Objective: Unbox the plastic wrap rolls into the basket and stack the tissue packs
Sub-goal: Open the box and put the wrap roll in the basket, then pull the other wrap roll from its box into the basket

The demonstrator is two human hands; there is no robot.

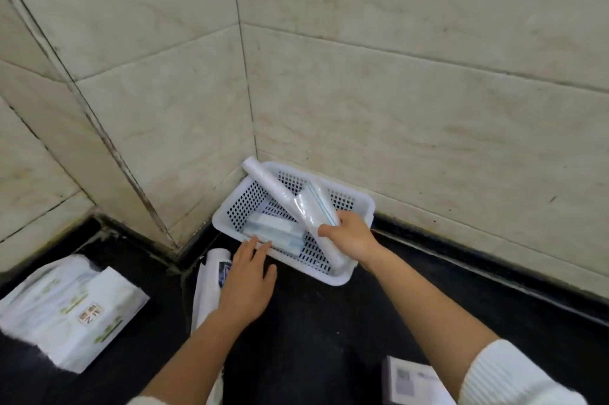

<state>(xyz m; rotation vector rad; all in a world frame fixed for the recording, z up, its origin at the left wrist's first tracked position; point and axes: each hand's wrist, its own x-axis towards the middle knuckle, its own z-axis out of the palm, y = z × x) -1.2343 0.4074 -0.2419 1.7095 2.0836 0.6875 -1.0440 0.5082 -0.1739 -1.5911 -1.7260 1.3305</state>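
**Head view: a roll goes slantwise into the corner basket**

The right hand (352,236) grips a plastic wrap roll (280,193) near its lower end, fingers curled round it and thumb across the front. A blue-edged pack (318,198) seems held along with it. The roll slants over the white basket (368,207) with its far end at the back-left rim, probably because only the diagonal gives it room. Pale boxes (273,230) lie inside. The left hand (247,279) is flat, fingers straight and close together, tips at the near rim — likely steadying the basket. Beneath it, another wrapped roll (211,266) lies on the dark floor. The tissue packs (66,312) lie well apart at left.
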